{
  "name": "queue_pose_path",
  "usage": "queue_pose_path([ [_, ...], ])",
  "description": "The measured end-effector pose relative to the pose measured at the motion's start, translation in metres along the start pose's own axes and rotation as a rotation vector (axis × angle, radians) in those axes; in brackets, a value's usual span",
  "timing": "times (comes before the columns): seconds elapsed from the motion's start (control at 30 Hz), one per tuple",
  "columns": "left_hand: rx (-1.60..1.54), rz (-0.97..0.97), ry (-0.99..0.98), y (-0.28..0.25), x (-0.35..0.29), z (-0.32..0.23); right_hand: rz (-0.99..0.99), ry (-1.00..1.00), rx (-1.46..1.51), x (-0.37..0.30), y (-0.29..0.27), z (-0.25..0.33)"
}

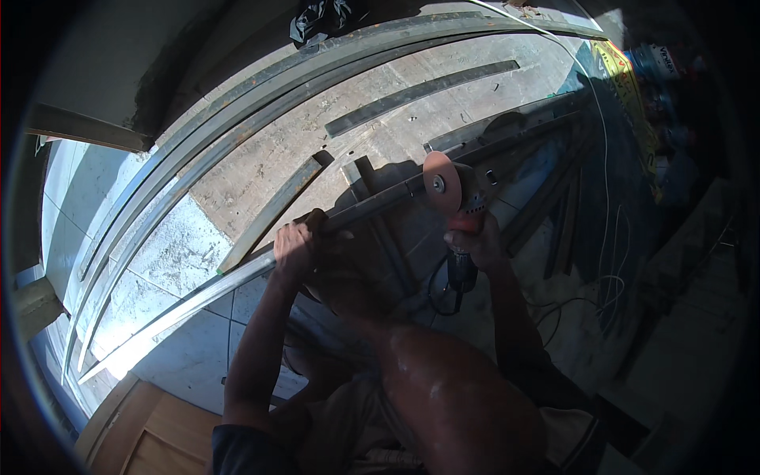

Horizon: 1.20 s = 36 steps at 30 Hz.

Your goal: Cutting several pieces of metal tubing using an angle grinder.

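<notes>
My right hand (483, 242) is wrapped round the body of an angle grinder (461, 271). Its reddish-brown cutting disc (448, 187) faces left, beside a long metal bar (372, 205); whether disc and bar touch I cannot tell. My left hand (294, 247) is closed over that bar, left of the grinder. Slantwise across the floor the bar runs, from lower left to upper right. Just beyond my left hand lies a shorter metal bar (273, 210). Another short piece (358, 180) meets the long bar near its middle.
Several long metal bars (261, 107) curve across the far side. One loose bar (419, 97) lies on the brownish floor (261, 162). A white cable (599, 119) runs down the right, near a yellow printed sheet (625, 87). A wooden panel (162, 431) is at lower left.
</notes>
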State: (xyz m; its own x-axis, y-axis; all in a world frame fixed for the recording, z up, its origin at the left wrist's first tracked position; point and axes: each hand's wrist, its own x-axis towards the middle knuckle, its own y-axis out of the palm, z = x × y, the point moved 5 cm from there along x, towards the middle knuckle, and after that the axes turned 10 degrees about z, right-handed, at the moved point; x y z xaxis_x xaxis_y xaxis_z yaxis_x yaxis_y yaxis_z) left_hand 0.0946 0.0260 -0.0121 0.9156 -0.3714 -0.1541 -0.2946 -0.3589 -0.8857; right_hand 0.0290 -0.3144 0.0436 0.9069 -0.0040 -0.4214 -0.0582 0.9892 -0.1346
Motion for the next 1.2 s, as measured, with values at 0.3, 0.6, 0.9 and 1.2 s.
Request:
queue_pose_path([
  [0.3,-0.284,0.329,-0.062,-0.019,0.015,-0.015,0.092,0.030,-0.029,-0.008,-0.004,-0.010],
  [0.6,-0.262,0.311,-0.081,-0.023,0.013,-0.017,0.190,0.035,-0.004,0.011,0.001,-0.037],
  [0.9,-0.273,0.353,-0.123,-0.017,0.013,-0.014,0.131,0.088,-0.154,0.013,-0.003,-0.034],
  [1.2,0.181,-0.055,-0.106,0.024,0.003,-0.019,-0.057,0.009,0.108,-0.021,-0.010,-0.013],
])
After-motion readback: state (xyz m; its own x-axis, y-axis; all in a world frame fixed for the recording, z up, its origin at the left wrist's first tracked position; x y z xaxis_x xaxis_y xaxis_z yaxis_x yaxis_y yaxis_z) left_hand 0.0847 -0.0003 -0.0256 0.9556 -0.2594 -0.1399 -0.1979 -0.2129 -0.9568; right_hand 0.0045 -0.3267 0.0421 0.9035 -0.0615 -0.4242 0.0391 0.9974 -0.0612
